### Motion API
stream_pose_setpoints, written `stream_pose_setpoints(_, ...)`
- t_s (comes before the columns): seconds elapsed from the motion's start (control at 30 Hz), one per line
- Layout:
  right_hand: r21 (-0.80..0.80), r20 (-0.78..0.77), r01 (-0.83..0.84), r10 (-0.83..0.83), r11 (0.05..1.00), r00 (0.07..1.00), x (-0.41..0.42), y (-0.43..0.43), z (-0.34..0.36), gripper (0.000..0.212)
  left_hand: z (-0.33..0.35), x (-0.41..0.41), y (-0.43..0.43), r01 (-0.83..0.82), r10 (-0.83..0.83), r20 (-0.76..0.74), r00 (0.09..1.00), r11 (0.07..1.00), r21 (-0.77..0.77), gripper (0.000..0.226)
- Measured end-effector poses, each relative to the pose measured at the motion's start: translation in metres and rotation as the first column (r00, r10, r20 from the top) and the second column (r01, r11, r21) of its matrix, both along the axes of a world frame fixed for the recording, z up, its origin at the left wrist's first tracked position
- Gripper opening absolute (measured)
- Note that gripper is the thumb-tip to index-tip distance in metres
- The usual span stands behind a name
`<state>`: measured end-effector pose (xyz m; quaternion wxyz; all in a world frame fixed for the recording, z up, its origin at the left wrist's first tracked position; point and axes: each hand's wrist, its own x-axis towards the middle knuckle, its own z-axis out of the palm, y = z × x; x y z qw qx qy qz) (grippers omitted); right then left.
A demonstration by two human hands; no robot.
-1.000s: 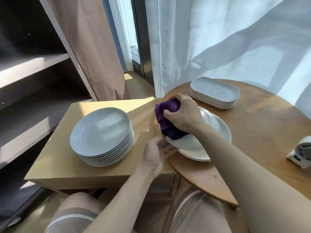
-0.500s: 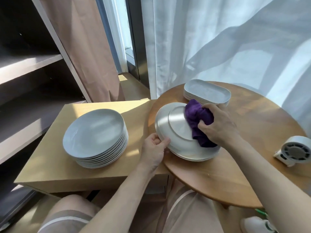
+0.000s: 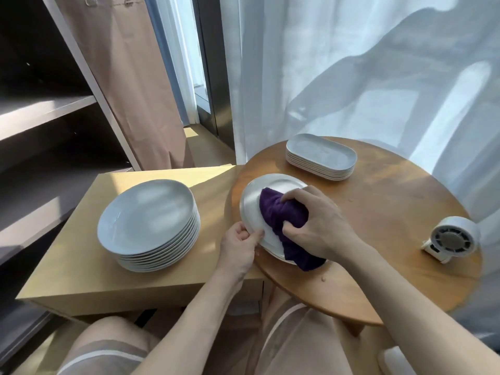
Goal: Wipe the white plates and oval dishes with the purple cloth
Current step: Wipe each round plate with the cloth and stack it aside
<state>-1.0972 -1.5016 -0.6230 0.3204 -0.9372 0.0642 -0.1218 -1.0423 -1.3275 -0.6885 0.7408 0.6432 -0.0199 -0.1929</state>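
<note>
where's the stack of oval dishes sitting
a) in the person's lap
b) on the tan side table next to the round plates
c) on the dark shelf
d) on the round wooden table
D: the stack of oval dishes rests at the far side of the round wooden table, while the stack of round plates sits on the tan side table to its left.

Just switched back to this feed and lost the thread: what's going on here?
A person is wiping a white plate on the round wooden table. The right hand grips the purple cloth against it, while the left hand pinches its near rim. A stack of round plates sits on the tan box to the left, and a stack of oval dishes at the table's far side.
</note>
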Motion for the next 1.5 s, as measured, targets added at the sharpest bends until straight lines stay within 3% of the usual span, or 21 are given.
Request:
stream_pose_setpoints(0.07,-0.013,0.053,-0.004,0.004,1.0,0.999,0.015,0.009,0.007,0.041,0.001,0.002,0.0,-0.016,0.016,-0.008,1.0,1.0,-0.01,0.014)
stream_pose_setpoints(0.23,0.124,0.257,0.036,-0.067,0.992,0.964,0.051,0.022,0.036,0.04,0.0,-0.002,-0.003,0.003,-0.003,-0.005,1.0,1.0,0.003,0.015)
stream_pose_setpoints(0.33,-0.016,0.13,-0.025,0.027,1.0,0.991,0.08,0.028,0.042,0.039,-0.004,-0.008,-0.005,-0.004,0.005,-0.019,1.0,1.0,0.007,0.015)
stream_pose_setpoints(0.4,-0.113,0.006,-0.003,0.004,0.994,1.0,0.096,0.026,0.036,0.038,-0.006,-0.008,-0.004,-0.018,0.018,-0.014,1.0,1.0,0.023,0.014)
stream_pose_setpoints(0.73,0.021,-0.096,0.325,-0.321,0.946,0.942,0.108,-0.031,0.014,0.034,-0.005,-0.015,-0.003,-0.03,0.027,0.04,0.999,0.998,0.054,0.007)
stream_pose_setpoints(0.87,0.089,-0.155,0.424,-0.408,0.901,0.9,0.092,-0.058,0.007,0.012,-0.003,-0.015,-0.005,-0.049,0.045,0.05,0.998,0.996,0.068,0.009)
stream_pose_setpoints(1.0,0.083,-0.177,0.478,-0.46,0.874,0.87,0.057,-0.075,-0.004,0.008,0.001,-0.013,-0.008,-0.074,0.072,0.029,0.997,0.995,0.06,0.01)
stream_pose_setpoints(1.13,0.009,-0.14,0.482,-0.476,0.876,0.868,0.019,-0.063,-0.023,0.031,0.002,-0.012,-0.01,-0.069,0.067,0.028,0.997,0.995,0.069,0.011)
stream_pose_setpoints(1.37,-0.025,-0.153,0.44,-0.438,0.898,0.886,-0.02,-0.033,-0.023,0.028,0.003,-0.008,-0.007,-0.055,0.054,0.021,0.998,0.995,0.084,0.015)
stream_pose_setpoints(1.5,0.018,-0.199,0.345,-0.335,0.938,0.921,-0.037,-0.021,-0.018,0.058,0.003,-0.007,-0.006,-0.042,0.041,0.018,0.999,0.995,0.094,0.017)
